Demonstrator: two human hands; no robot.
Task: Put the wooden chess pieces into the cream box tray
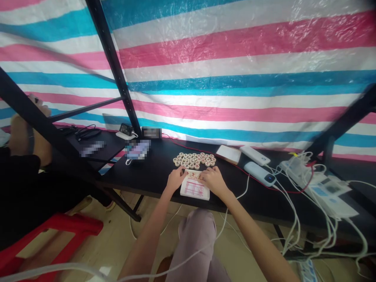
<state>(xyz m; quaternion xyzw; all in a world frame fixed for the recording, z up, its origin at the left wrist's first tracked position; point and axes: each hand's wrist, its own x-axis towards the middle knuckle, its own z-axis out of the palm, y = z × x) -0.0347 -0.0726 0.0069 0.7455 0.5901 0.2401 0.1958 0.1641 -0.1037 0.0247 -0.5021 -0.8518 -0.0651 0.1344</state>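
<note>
A shallow white tray (182,190) with red and purple lines drawn inside lies at the desk's front edge. A row of round Chinese chess pieces (193,175) sits in its far end. My left hand (176,179) grips the tray's far left corner, fingers bent around the edge. Over the far right corner is my right hand (214,180), its fingers bent and its thumb by the pieces in the tray; what they hold is hidden. Just beyond both hands, more Chinese chess pieces (194,159) lie spread face up on the black desk.
A white box lid (228,154), a white power bank (255,155) and a blue one (260,174) lie right of the pieces. Tangled white cables (293,207) hang over the desk's front. Another person's leg (41,137) and a red stool (67,235) are at left.
</note>
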